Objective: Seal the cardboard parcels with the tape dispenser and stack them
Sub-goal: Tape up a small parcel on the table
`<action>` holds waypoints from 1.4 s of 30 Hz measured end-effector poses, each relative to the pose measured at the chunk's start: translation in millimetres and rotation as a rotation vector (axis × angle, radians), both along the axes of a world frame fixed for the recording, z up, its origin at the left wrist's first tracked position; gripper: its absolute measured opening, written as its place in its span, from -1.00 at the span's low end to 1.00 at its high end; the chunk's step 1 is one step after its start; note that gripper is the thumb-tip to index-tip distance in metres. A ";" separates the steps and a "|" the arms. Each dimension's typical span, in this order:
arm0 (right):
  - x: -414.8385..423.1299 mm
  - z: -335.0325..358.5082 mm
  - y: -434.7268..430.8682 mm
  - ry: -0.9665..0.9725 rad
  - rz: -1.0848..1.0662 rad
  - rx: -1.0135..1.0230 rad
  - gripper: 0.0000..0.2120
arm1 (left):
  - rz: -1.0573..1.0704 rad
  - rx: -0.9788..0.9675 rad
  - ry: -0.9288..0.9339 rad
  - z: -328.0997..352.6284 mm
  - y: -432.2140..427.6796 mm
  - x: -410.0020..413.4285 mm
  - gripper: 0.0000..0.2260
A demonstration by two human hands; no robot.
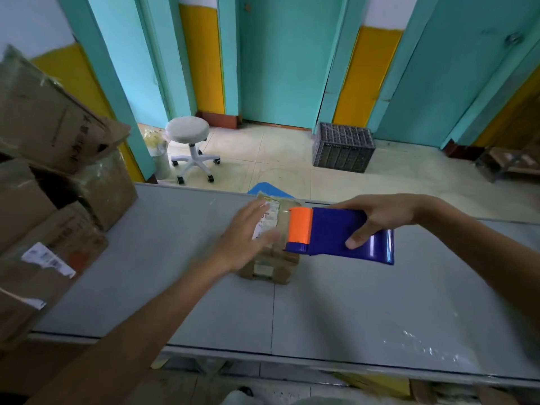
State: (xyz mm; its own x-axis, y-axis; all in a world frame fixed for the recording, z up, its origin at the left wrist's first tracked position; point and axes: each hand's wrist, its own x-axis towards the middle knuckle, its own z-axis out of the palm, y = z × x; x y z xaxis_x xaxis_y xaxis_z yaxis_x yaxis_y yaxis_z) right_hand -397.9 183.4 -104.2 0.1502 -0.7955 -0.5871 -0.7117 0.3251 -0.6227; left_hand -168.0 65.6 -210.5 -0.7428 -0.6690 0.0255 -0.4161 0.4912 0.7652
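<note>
1. Grey table (321, 302): lies under the parcel and carries it. The parcel sits near the far edge, about mid-width.
2. Pile of large cardboard boxes (43, 171): well to the left of the parcel, at the table's left end. They are stacked unevenly with flaps loose, and one has a torn white label.
3. Grey plastic crate (343, 147): on the floor beyond the parcel and to its right, against the teal wall.
4. White wheeled stool (190, 141): on the floor beyond the parcel and to its left.
5. Tape dispenser (336, 235): blue body with an orange end, just right of the parcel. The orange end is over the parcel's upper right edge; I cannot tell whether it touches.
6. Parcel (271, 267): a small brown cardboard box, upright on the table, with a white printed label (267, 220) on top. Tape bands show on its near face.
7. Left hand (248, 232): over the parcel's top left, palm down, fingers straight and close together. Motion blur hides whether it presses the top or hovers.
8. Right hand (377, 217): right of the parcel, clamped on the dispenser's blue body, thumb on the upper face and fingers wrapped over the far edge.
</note>
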 end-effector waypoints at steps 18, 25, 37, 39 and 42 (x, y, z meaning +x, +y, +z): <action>42.6 5.8 -25.0 -0.074 0.054 -0.055 -0.50 | 0.161 1.096 0.292 27.5 -7.7 29.0 -0.87; 53.9 -3.0 -29.5 -0.109 0.018 -0.068 -0.53 | 0.268 0.865 0.228 24.1 -11.9 28.7 -0.85; 66.1 -39.1 -3.0 -0.160 0.014 0.054 -0.57 | 0.344 0.242 0.126 -15.3 4.0 61.6 -0.75; 58.4 -39.4 6.3 -0.153 -0.010 0.055 -0.51 | 0.340 0.205 0.107 -14.7 -2.3 65.7 -0.73; 50.4 -33.5 18.3 -0.134 -0.037 0.046 -0.33 | 0.300 0.173 0.104 -9.9 -6.2 61.7 -0.73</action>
